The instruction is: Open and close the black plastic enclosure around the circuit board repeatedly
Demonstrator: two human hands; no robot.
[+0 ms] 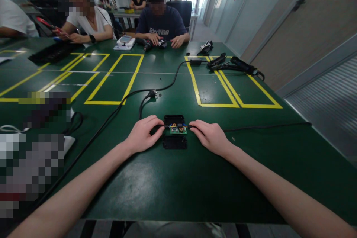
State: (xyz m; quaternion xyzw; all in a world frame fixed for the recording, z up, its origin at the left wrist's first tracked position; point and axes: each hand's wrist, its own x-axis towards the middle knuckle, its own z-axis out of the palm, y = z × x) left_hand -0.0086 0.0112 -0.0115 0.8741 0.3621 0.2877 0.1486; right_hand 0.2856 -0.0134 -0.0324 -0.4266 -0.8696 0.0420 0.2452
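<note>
Between my two hands lies a small green circuit board (178, 130) with copper-wound coils and coloured wires at both ends. My left hand (145, 132) pinches the black cable at the board's left end. That side's cord seems to lead to a black plug (152, 94) with metal pins. At the opposite end, my right hand (209, 135) grips the other black cable (264, 126), which runs off to the right across the table. One black plastic case half (173, 118) sits just behind the board. A second case half (174, 142) rests in front of it.
A long black cord (111, 114) crosses the green table (156, 186) diagonally. Black tools with a cord (231, 64) lie at the back right. Yellow tape rectangles mark the tabletop. Across the table, a person (163, 22) handles small parts beside a power drill (147, 45). Blurred-out items line the left edge.
</note>
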